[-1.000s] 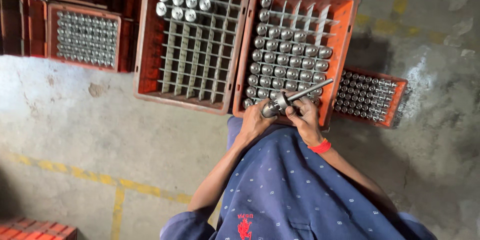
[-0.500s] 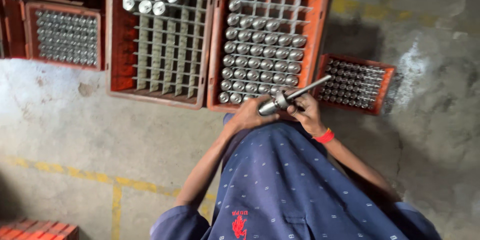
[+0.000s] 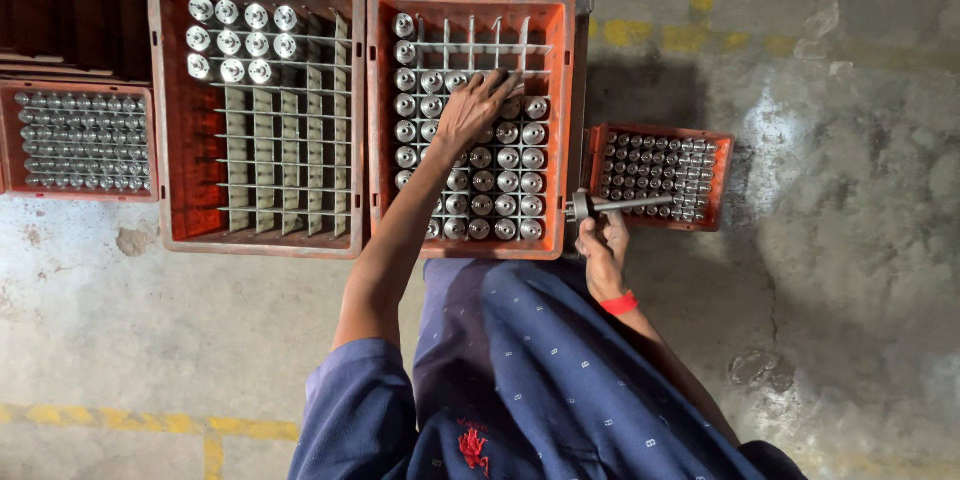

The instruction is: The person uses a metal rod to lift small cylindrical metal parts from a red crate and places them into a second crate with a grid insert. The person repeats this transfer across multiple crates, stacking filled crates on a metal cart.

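**Over two orange crates on the concrete floor**

At 12 o'clock from the person's lap, the left hand [image 3: 478,108] lies on the metal cylinders [image 3: 508,158] standing in the middle crate [image 3: 570,120]; its fingers are spread over the caps, and I cannot tell if the grip holds one. At 3 o'clock of this crate, the right hand [image 3: 603,248] has its grip closed around a metal shaft tool [image 3: 620,206], lying almost level, beside the small crate [image 3: 722,180]. At 9 o'clock stands the left crate [image 3: 165,120], mostly unfilled.
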`<state>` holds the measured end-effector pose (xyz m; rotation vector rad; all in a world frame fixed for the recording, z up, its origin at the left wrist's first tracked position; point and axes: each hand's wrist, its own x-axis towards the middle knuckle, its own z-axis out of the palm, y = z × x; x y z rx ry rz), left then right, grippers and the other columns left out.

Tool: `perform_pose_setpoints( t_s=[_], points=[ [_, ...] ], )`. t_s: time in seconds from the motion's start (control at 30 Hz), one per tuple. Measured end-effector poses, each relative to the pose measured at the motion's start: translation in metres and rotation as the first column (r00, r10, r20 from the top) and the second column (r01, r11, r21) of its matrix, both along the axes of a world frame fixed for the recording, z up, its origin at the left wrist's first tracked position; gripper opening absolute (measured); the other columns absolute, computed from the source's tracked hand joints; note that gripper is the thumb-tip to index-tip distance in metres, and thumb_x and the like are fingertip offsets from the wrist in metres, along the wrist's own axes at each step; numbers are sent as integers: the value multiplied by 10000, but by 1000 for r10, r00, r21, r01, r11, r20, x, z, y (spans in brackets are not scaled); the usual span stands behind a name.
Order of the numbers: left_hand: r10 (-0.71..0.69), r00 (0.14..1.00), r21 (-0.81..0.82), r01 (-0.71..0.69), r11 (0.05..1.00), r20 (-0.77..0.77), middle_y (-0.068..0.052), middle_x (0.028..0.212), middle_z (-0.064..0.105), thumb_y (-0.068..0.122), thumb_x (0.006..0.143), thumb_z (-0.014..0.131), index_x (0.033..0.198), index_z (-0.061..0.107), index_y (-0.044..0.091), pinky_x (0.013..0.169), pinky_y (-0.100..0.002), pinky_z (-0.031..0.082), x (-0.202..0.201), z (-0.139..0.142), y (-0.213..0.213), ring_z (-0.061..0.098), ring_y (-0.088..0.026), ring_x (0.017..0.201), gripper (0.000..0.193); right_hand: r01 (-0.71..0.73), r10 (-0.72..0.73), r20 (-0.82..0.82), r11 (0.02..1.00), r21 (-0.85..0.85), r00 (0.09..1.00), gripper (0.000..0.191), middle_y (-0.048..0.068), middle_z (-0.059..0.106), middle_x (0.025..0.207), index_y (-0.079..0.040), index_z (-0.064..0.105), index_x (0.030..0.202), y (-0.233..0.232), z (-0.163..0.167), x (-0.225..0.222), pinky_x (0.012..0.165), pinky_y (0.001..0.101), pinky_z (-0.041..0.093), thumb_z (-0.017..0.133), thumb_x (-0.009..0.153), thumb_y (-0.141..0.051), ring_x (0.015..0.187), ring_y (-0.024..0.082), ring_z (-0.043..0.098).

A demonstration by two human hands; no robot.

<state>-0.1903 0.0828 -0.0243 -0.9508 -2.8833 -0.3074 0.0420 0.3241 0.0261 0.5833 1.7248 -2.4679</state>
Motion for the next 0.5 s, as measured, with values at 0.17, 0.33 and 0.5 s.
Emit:
perform_pose_setpoints(
  t_s=[0.17,0.33,0.5],
  points=[
    [121,991,405,-88,910,-58,-144,1453,552,-160,729,587,1474,523,195,935,-421,579,29,13,-11,630,-349,1212,828,5,-6,12,999,48,1000,318,-54,580,917,-60,570,1317,-6,-11,4,538,196,335,611,1002,-43,637,9,421],
    [451,887,707,-378,598,93,-153,1217,676,-31,884,683,1323,632,146,902,-449,563,65,29,-60,681,-367,1093,476,4,-4,4,1000,-14,1000,298,-34,586,950,-47,560,1300,-14,-24,1,564,202,360,615,1007,-40,666,19,444],
    [790,518,269,-853,448,327,-201,792,693,352,1006,699,1472,466,143,652,-536,488,56,36,-208,667,-409,717,561,-25,24,26,1000,17,999,327,-43,541,891,-59,565,1320,-32,-22,4,566,205,373,614,997,-36,630,25,422]
  ],
)
